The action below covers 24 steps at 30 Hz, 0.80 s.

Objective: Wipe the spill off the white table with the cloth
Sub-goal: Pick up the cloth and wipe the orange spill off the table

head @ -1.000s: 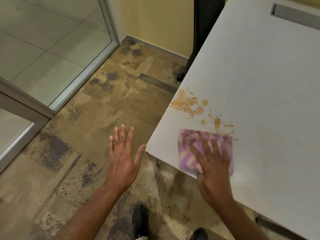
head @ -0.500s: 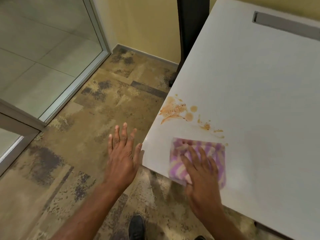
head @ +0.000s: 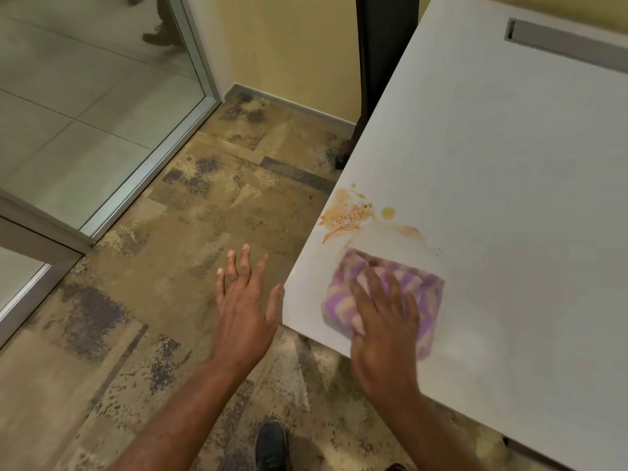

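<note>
Cloth [head: 426, 290] flat, long axis along table [head: 509, 198] edge

My right hand [head: 384, 331] covers the near middle of the cloth [head: 424, 300], so I can't see the fabric beneath it, and both are smeared by motion blur. The desk [head: 509, 198] runs off the right and top edges. My shoe [head: 272, 447] is cut by the bottom edge.
</note>
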### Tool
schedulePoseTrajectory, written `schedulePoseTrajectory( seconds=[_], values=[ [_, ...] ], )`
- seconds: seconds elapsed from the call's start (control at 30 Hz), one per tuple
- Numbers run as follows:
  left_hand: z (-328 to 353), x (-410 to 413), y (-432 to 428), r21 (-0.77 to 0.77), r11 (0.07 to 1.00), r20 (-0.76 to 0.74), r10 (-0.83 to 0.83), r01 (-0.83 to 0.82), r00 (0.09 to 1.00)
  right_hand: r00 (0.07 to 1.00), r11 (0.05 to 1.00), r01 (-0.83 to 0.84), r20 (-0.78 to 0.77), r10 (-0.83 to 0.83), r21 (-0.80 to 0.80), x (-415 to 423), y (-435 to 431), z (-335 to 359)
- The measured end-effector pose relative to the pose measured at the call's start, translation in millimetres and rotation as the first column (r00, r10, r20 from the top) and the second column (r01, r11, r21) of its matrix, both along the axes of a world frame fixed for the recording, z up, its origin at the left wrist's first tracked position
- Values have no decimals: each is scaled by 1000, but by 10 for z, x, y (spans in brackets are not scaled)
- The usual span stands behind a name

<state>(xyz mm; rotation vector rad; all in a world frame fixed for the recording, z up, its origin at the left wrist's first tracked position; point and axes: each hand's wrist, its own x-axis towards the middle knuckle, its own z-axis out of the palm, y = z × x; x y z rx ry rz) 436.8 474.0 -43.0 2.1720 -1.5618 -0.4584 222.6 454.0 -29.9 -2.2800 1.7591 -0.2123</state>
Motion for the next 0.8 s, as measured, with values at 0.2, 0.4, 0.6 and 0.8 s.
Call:
schedulePoseTrajectory(
  seconds=[0.2, 0.4, 0.6, 0.8],
  values=[
    [-33, 28, -124, 13, 999, -16, -45, 46, 999, 923, 923, 384, -32, -384, -2, -422, -410, 67],
    [-67, 4, -153, 48, 991, 53, -126, 123, 991, 966, 969, 246, -79, -248, -36, 229, -852, 35],
    [-16, 27, -177, 69, 993, 45, -97, 94, 994, 988, 997, 7, -152, -19, -77, -71, -274, -62],
    [38, 71, -244, 119, 986, 63, -123, 115, 990, 936, 938, 340, -73, -344, -71, -303, -715, 65]
  ],
)
